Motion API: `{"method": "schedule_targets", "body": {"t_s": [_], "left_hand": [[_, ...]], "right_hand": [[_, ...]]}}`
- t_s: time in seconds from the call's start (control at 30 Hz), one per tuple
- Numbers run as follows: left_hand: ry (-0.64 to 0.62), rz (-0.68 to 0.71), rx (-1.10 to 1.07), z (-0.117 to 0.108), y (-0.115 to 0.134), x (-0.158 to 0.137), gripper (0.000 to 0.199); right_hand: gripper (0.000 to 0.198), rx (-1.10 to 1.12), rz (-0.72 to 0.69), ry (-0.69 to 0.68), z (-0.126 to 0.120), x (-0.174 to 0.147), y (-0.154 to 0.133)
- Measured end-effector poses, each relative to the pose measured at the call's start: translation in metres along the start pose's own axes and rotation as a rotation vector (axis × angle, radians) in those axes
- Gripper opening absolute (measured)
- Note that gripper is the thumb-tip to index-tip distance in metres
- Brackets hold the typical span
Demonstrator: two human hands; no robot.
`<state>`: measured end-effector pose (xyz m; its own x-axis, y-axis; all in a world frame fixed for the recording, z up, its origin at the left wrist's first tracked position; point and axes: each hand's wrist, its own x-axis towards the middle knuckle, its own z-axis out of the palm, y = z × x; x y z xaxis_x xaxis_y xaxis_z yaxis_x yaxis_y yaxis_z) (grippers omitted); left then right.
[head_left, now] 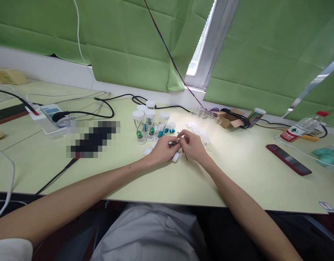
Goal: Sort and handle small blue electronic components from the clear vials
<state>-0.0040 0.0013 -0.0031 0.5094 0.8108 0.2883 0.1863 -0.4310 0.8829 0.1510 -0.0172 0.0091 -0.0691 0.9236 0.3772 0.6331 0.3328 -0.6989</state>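
Observation:
My left hand (164, 149) is closed in a pinch above the table, and a bit of a small shiny blue-green piece (172, 144) shows at its fingers. Against it, fingertips meeting, my right hand (193, 145) is closed too. A thin dark wire (186, 157) sticks out below its fingers; where it ends is hidden. Under the hands lies a white cap (176, 157). Just beyond my left hand are several loose blue metallic pieces (161, 133). Clear tubes with white lids (139, 127) stand to the left, some holding green or blue pieces with wires.
White lids (202, 135) lie behind my right hand. Empty clear tubes (205, 113) and an open cardboard box (229, 117) sit at the back. A red-edged phone (288, 159) and plastic bottle (297, 130) are right. A power strip (48, 121) with cables is left.

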Motion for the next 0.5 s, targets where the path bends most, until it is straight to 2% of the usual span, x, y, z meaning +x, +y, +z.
{"method": "schedule_targets", "body": {"t_s": [0.13, 0.5], "left_hand": [[-0.041, -0.05, -0.049, -0.0002, -0.0009, -0.0014, 0.03], [-0.01, -0.008, -0.042, 0.0003, -0.0015, -0.0005, 0.031]], "right_hand": [[0.018, 0.029, -0.001, 0.007, 0.001, 0.0003, 0.0018], [0.01, 0.212, 0.061, 0.011, 0.0003, 0.0014, -0.0026]]}}
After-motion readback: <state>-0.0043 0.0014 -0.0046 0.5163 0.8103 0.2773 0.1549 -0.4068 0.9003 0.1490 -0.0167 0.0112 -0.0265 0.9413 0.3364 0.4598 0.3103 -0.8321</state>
